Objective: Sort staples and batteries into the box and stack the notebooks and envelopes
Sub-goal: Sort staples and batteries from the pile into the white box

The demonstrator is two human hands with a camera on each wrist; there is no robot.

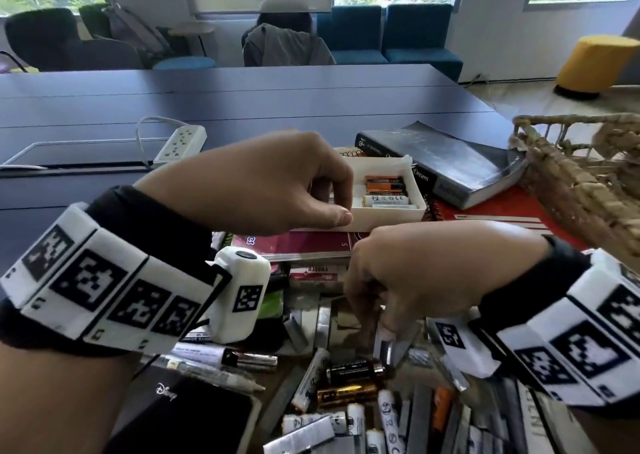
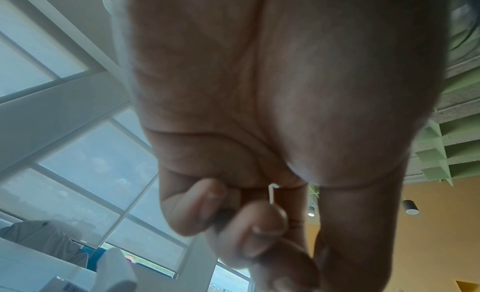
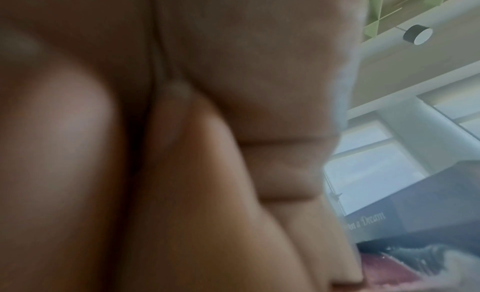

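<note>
A white box (image 1: 412, 180) stands mid-table with several batteries (image 1: 386, 190) lying in its right compartment. My left hand (image 1: 341, 207) hovers over the box's left side with its fingers curled down. In the left wrist view those fingers pinch a thin pale staple strip (image 2: 271, 194). My right hand (image 1: 374, 329) reaches down into the near pile, thumb and fingers pinching a silver staple strip (image 1: 386, 348). Loose batteries (image 1: 346, 393) and more staple strips (image 1: 301, 329) lie scattered below it. A maroon notebook (image 1: 304, 244) lies in front of the box and a red spiral notebook (image 1: 485, 211) lies to its right.
A grey hardback book (image 1: 450, 162) lies behind the box, and a wicker basket (image 1: 571, 176) juts in from the right. A black notebook (image 1: 194, 408) and markers (image 1: 214, 367) lie near left. A white power strip (image 1: 180, 143) sits far left. A person sits beyond the table.
</note>
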